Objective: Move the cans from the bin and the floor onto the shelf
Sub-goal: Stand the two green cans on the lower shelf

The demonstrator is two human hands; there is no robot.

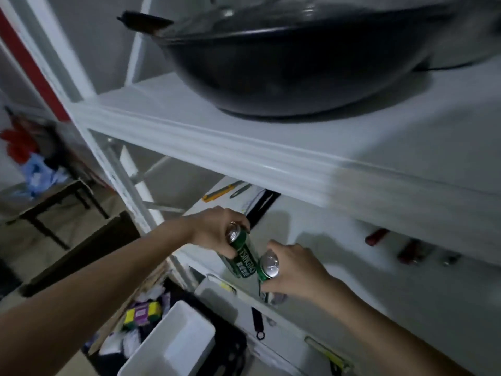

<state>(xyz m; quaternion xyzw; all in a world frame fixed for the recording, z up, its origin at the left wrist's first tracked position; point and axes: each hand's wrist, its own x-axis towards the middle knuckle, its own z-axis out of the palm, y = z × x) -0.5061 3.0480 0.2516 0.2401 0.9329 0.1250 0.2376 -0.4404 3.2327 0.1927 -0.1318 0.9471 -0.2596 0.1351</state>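
Observation:
My left hand [217, 230] grips a green can [242, 256] near its silver top, holding it tilted above the front of the white middle shelf [311, 240]. Close beside it on the right, my right hand [295, 270] is wrapped around a second green can [267, 268], silver top facing me, low at the shelf's front edge. The two cans nearly touch. Whether either can rests on the shelf surface I cannot tell.
A big black wok [284, 63] fills the upper shelf [217, 139]. Small tools, red-handled ones [376, 237] and a yellow knife [219, 191], lie on the middle shelf. Below stand a white bin [173, 346] and a box of clutter [141, 313]. A dark table [54, 202] is at the left.

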